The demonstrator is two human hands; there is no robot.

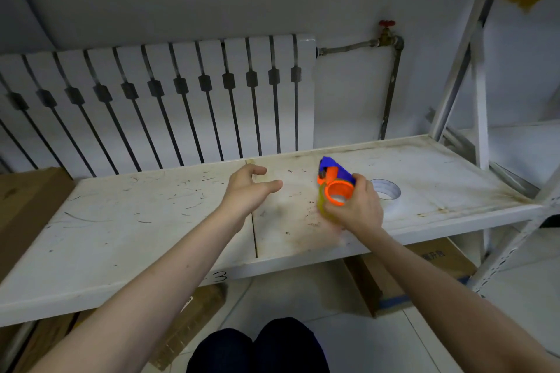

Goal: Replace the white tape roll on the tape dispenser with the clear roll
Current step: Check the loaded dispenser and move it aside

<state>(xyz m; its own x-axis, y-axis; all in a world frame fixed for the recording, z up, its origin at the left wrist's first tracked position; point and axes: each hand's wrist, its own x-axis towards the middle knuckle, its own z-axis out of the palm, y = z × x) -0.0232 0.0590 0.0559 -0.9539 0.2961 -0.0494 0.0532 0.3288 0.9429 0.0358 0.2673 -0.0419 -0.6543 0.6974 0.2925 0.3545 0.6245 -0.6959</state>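
Dispenser in right grip, left grip apart

Glossy plastic tape dispenser, matt scuffed, stained white shelf, brown cardboard box

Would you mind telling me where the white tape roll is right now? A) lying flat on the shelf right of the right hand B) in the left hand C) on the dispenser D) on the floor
A: the white roll lies flat on the shelf, just beyond the right hand holding the dispenser.
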